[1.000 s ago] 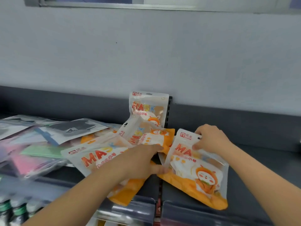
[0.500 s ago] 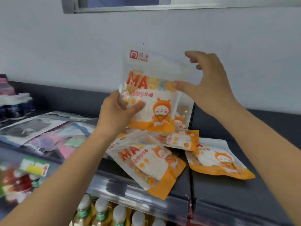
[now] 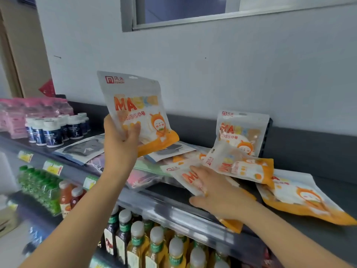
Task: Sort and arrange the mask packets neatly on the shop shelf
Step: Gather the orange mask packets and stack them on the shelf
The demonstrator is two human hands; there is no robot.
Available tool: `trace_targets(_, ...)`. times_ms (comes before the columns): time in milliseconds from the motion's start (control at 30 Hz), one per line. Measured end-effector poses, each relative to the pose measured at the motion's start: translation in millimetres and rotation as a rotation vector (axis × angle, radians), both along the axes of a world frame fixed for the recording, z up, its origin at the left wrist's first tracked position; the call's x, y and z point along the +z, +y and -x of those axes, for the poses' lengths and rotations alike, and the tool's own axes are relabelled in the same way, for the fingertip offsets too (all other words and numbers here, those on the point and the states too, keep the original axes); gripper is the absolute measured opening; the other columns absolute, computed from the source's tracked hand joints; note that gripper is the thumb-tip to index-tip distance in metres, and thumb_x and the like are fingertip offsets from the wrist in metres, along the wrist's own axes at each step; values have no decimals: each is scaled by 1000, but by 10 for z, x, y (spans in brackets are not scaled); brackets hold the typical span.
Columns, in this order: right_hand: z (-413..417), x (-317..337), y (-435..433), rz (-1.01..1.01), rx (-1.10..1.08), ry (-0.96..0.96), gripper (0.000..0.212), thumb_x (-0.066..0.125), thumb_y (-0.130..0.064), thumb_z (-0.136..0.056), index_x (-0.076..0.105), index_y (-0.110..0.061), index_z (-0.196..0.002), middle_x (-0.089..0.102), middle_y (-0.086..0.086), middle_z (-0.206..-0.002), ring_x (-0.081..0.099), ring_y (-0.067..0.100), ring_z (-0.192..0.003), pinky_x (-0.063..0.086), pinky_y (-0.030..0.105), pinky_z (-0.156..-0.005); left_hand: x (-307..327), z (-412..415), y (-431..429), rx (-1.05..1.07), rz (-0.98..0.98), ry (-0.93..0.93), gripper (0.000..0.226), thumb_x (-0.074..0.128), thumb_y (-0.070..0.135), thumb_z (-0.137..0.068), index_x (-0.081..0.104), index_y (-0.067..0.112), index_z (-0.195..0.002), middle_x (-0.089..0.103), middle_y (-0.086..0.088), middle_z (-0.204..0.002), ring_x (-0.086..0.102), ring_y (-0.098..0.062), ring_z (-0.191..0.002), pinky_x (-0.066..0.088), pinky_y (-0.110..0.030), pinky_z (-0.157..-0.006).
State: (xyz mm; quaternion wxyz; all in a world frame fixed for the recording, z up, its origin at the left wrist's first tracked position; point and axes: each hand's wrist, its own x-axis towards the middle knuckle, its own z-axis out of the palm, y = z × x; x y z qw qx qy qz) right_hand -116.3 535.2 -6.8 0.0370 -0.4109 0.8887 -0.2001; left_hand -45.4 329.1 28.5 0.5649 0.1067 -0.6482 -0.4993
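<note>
Below both hands runs the dark shelf (image 3: 318, 233), w/ orange-and-white mask packets scattered on it: one propped upright at the back wall (image 3: 242, 130), one tilted across the heap just beyond the right hand (image 3: 241, 165), one flat to that hand's right (image 3: 301, 198). Left of the grip lies a mixed pile of clear-bagged masks (image 3: 139, 169), not yet sorted. Step in hand looks like gathering same-type packets into one stack. Left hand (image 3: 119, 144) is closed round the lower edge of a lifted packet (image 3: 137, 111), thumb on front, held upright above the pile. Right hand (image 3: 218, 196) lies flat, fingers spread, on another packet (image 3: 185, 175) at the shelf front; can't tell if it's pinching yet. Next prob: pick that one up, square it behind the held packet.
</note>
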Motion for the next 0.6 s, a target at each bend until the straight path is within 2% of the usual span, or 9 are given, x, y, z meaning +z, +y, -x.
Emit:
trace_targets(100,43,132,124,274,-37,-123,73,63,-22,-80,28,-29,-144,37,-7,-143,38,7,-120,36,22,-92,-12,-147,103,-90,52,76,68,54,11,-95,13,31,-146,50,24,-126,56,9,-109,52,-10,-75)
trace_targets(167,93,208,220,531,-136,-233,64,60,-16,-81,36,-31,-139,47,-9,-130,46,9,-112,44,27,-88,-33,-227,162,-84,145,67,78,51,7,-96,2,40,-147,43,39,-125,51,19,-107,47,-3,-75)
trace_targets(200,125,238,275,661,-196,-292,59,57,-14,-83,39,-31,-137,49,-9,-123,50,12,-109,47,33,-90,-35,-261,206,-51,219,20,73,50,8,-97,8,44,-145,43,42,-123,53,19,-104,46,-2,-72)
trace_targets(267,178,280,383,890,-293,-425,46,51,-12,-87,46,-30,-129,57,-4,-112,56,19,-101,52,42,-87,-52,-310,313,30,365,-137,49,49,11,-97,38,41,-135,49,22,-130,57,1,-108,45,-4,-74)
trace_targets(333,180,287,465,1023,-351,-505,30,46,-13,-90,54,-24,-117,61,4,-102,60,23,-92,55,40,-76,-132,-307,478,21,411,-261,34,49,11,-97,57,33,-121,49,0,-137,55,-18,-117,48,-15,-89)
trace_targets(367,162,268,488,1050,-372,-525,25,45,-14,-92,56,-24,-112,62,6,-101,61,23,-89,54,37,-72,-183,-297,585,-25,401,-315,32,48,13,-97,57,29,-123,47,-3,-140,53,-19,-120,47,-20,-94)
trace_targets(500,-68,194,469,1131,-351,-561,21,38,-18,-97,55,-29,-103,63,12,-107,62,27,-94,54,45,-83,-366,-301,1066,-291,343,-509,53,42,45,-93,36,28,-143,37,8,-145,43,6,-116,34,7,-78)
trace_targets(567,-229,209,436,1168,-212,-564,26,40,-23,-98,54,-37,-115,67,-5,-106,64,13,-96,57,35,-78,-400,-321,1254,-385,333,-490,70,40,66,-83,28,33,-144,31,11,-149,34,6,-127,29,8,-87)
trace_targets(600,-317,242,405,1146,-126,-588,24,42,-30,-98,54,-45,-114,68,-18,-100,65,2,-91,56,24,-71,-396,-330,1337,-446,341,-455,76,42,73,-79,27,36,-143,31,12,-150,33,3,-132,31,-1,-97)
